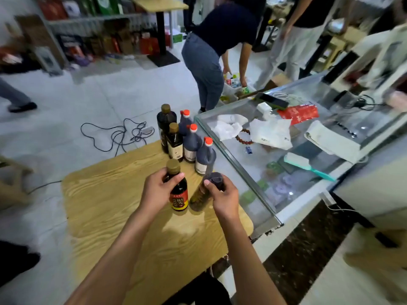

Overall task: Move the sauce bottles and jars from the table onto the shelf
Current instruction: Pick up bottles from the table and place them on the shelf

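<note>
On the wooden table (pixel 105 208) my left hand (pixel 157 190) grips the neck of a dark sauce bottle with a gold cap and a red label (pixel 179 197). My right hand (pixel 222 198) holds the top of a dark-lidded jar (pixel 201 197) that leans to the right. Both stand near the table's middle. Behind them, at the far edge, stand two more gold-capped dark bottles (pixel 174 143) and three dark bottles with orange caps (pixel 204 156). A shelf with boxes (pixel 92 25) is far back at the left, blurred.
A glass display counter (pixel 259 186) runs along the table's right side, with papers, a red packet and a bead bracelet on top. A black cable (pixel 116 134) lies on the floor beyond the table. Two people (pixel 211 51) stand behind, one bent over a bin.
</note>
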`<state>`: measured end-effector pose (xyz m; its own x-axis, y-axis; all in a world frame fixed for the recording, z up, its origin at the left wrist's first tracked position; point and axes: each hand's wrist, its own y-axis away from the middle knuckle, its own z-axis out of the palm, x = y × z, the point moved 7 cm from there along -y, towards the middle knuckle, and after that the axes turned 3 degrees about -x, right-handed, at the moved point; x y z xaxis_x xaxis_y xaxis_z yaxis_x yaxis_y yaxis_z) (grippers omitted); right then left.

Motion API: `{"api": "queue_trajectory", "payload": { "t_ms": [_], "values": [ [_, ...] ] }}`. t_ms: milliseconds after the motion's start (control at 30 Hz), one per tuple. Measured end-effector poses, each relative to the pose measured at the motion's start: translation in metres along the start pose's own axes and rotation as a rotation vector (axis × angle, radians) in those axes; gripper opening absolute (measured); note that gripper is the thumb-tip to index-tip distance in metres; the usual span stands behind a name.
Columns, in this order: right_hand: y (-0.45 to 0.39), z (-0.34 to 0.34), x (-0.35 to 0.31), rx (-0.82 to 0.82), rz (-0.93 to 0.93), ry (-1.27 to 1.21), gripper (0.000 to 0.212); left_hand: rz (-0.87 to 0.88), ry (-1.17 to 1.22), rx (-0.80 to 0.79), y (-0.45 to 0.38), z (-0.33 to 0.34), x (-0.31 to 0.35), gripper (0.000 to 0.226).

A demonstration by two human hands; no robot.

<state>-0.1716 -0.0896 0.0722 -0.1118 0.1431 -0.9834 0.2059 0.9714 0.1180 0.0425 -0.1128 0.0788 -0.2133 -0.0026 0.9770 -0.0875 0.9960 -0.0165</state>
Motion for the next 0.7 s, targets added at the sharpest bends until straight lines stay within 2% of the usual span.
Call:
{"api": "queue_trajectory", "payload": {
  "t_ms": [100, 333, 467, 567, 700],
  "values": [
    [0.043, -0.039, -0.019, 0.153, -0.041, -0.058, 0.014, 0.069, 0.090, -0.090, 0.026, 0.025, 0.033, 0.017],
    [0.138, -0.152, -0.055, 0.440, -0.119, -0.043, 0.009, 0.165, 0.240, -0.365, 0.085, 0.111, 0.103, 0.019],
    [0.193, -0.228, -0.063, 0.733, -0.114, -0.270, 0.025, 0.199, 0.288, -0.503, 0.117, 0.157, 0.143, 0.021],
    [0.236, -0.279, -0.074, 0.871, -0.176, -0.304, 0.037, 0.260, 0.292, -0.605, 0.151, 0.196, 0.176, 0.015],
    [0.298, -0.335, -0.089, 0.998, -0.265, -0.318, 0.023, 0.317, 0.332, -0.749, 0.209, 0.255, 0.222, 0.009]
  ]
}}
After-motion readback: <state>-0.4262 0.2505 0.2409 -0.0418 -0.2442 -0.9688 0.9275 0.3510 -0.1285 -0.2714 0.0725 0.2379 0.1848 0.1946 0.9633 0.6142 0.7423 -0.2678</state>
